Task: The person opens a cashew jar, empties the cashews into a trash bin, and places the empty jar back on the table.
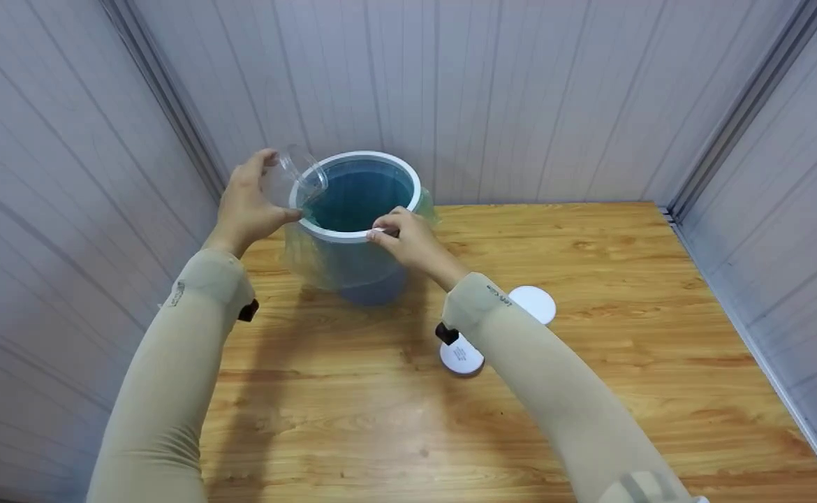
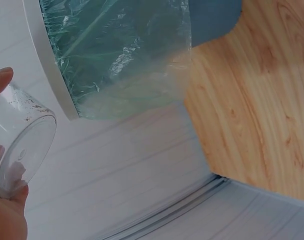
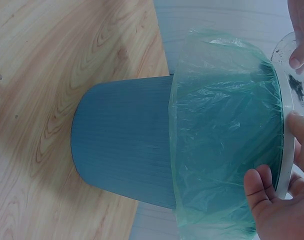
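Note:
My left hand [image 1: 246, 202] holds a clear jar [image 1: 302, 175] tilted over the left side of a blue trash can [image 1: 373, 290], its mouth toward the opening. Brown crumbs cling to the wall of the jar [image 2: 22, 120] in the left wrist view, and dark bits show through it in the right wrist view. A thin green trash bag [image 3: 222, 130] lines the can and hangs down outside below the white rim [image 1: 361, 155]. On the near right side, my right hand [image 1: 412, 241] grips that rim, with curled fingers [image 3: 262, 182] against the outside of the bag.
The can stands upright on a wood-grain table [image 1: 625, 279] close to the back wall [image 1: 520, 91]. Two white discs lie right of it, a plain one [image 1: 534, 303] and a printed one [image 1: 461, 356], partly behind my right forearm. Panelled walls rise on both sides.

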The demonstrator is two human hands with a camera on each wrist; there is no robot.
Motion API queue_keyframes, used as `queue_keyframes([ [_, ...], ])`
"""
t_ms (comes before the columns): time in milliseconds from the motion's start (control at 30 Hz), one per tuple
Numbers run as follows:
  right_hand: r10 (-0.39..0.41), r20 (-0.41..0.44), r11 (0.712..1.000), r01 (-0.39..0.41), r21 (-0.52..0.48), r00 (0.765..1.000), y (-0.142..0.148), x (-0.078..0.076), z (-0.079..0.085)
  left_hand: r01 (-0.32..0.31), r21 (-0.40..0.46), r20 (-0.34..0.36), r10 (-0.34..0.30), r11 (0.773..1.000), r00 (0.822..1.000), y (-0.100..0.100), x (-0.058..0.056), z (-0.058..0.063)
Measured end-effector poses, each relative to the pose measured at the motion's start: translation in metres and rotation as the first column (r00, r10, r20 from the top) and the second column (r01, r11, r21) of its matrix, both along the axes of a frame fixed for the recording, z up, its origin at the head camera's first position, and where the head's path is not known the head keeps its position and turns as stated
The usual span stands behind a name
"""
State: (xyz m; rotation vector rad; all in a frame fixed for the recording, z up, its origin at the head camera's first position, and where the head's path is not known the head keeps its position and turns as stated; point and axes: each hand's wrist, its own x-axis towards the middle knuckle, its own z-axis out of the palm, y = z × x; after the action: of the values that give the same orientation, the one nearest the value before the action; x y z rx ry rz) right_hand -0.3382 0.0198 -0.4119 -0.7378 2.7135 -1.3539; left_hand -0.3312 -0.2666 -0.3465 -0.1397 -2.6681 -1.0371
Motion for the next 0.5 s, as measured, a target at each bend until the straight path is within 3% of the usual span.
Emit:
queue_keyframes([
  [500,0.005,0.022,1.000,-0.005,-0.005,1.000,-0.001,0.000,-0.001,-0.063,0.185,0.017,0.061,0.981,0.998,-0.013,0.006,-0.010],
])
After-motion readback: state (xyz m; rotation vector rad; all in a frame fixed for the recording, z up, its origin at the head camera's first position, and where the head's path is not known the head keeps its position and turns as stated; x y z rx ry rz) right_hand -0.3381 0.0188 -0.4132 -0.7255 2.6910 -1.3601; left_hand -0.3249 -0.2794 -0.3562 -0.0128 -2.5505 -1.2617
